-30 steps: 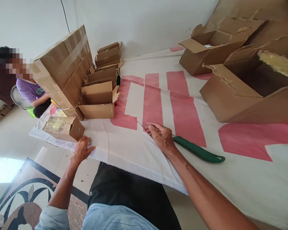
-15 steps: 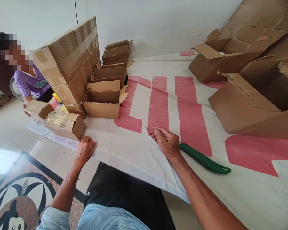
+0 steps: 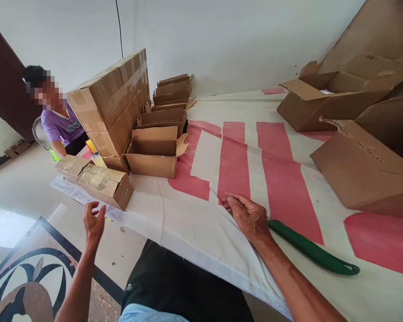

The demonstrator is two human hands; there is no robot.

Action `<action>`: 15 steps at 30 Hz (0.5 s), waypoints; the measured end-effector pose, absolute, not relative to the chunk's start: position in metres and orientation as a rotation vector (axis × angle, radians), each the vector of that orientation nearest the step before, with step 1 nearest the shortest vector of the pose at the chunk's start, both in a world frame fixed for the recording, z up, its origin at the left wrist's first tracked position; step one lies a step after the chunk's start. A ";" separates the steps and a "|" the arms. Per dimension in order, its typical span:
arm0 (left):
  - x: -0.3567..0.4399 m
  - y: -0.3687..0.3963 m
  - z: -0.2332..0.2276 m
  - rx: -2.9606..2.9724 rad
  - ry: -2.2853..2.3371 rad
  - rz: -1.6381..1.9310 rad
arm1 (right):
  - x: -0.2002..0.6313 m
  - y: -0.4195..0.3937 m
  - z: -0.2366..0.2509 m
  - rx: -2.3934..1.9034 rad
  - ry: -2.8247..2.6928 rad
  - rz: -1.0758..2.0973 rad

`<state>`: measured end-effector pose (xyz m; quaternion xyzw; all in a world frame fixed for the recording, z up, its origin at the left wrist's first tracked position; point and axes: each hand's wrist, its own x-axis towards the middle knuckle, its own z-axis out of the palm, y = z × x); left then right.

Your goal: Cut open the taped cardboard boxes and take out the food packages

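Observation:
My left hand (image 3: pixel 94 223) hangs in the air off the table's front edge, fingers curved and apart, holding nothing. Just beyond it, a taped cardboard box (image 3: pixel 105 183) lies closed near the edge, end to end with another small closed box (image 3: pixel 69 166). My right hand (image 3: pixel 249 214) rests on the cloth with thumb and fingers pressed together; whatever they may hold is hidden. Beside its wrist lies a green handle (image 3: pixel 312 247) with a hole at its end; the tool's other end is out of sight under the hand.
Open cardboard boxes (image 3: pixel 152 166) stand in a row beside a stack of taped cartons (image 3: pixel 102 107). Larger open cartons (image 3: pixel 362 172) are at the right. A white cloth with red print (image 3: pixel 188 219) covers the table. Another person (image 3: pixel 62 123) sits at the far left.
My left hand has left the table edge by the taped box, moved left and opened. The person's small box now rests against the taped one. My right hand stays put; the view has shifted.

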<state>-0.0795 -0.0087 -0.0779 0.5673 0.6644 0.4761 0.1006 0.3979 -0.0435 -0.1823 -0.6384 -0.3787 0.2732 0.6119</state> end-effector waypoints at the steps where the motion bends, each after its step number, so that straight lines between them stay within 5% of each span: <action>1: -0.091 0.002 -0.073 1.561 1.973 1.452 | 0.399 -0.043 -0.182 -1.478 -0.879 0.630; 8: -0.134 0.068 -0.054 1.122 1.927 1.512 | 0.370 -0.030 -0.141 -1.426 -1.170 0.627; 15: -0.120 0.064 -0.067 1.144 1.816 1.529 | 0.244 0.006 -0.105 -1.094 -1.476 1.051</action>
